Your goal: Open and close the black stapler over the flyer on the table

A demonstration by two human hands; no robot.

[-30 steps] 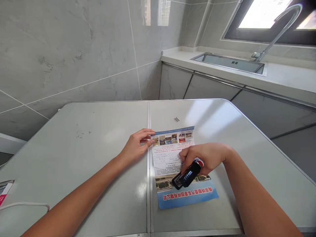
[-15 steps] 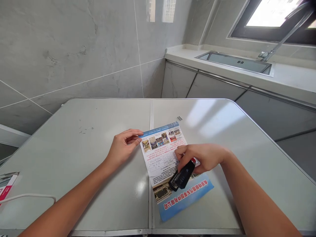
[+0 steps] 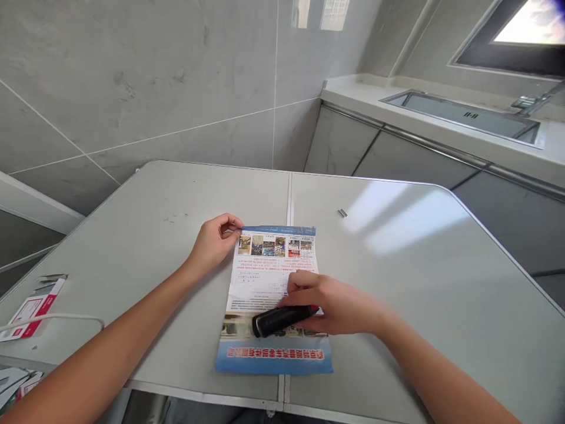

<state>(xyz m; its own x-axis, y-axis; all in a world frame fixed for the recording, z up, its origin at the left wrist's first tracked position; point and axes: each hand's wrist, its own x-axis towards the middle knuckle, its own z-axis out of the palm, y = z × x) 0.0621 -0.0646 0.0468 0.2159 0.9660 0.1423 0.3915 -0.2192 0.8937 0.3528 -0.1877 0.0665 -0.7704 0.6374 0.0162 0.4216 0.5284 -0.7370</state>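
A printed leaflet (image 3: 272,357), with blue bands, small photos and red lettering, lies on the table in front of me, its print upside down. My left hand (image 3: 212,242) pinches the leaflet's far left corner between thumb and fingers. In my right hand (image 3: 335,303) is a black stapler (image 3: 277,321) with a bit of red near my palm. The stapler sits over the leaflet's lower middle, its front end pointing left. Whether it touches the paper I cannot tell.
Short staple strips (image 3: 342,212) lie beyond the leaflet to the right. Several loose staples (image 3: 176,218) are scattered at the far left. A red-and-white package (image 3: 35,309) and a white cable (image 3: 66,317) lie at the left edge. A sink (image 3: 463,118) is set in the counter behind.
The leaflet has turned straighter, and its near end has swung left. My right hand has moved left with the stapler, which now points more sideways. The camera view has shifted.
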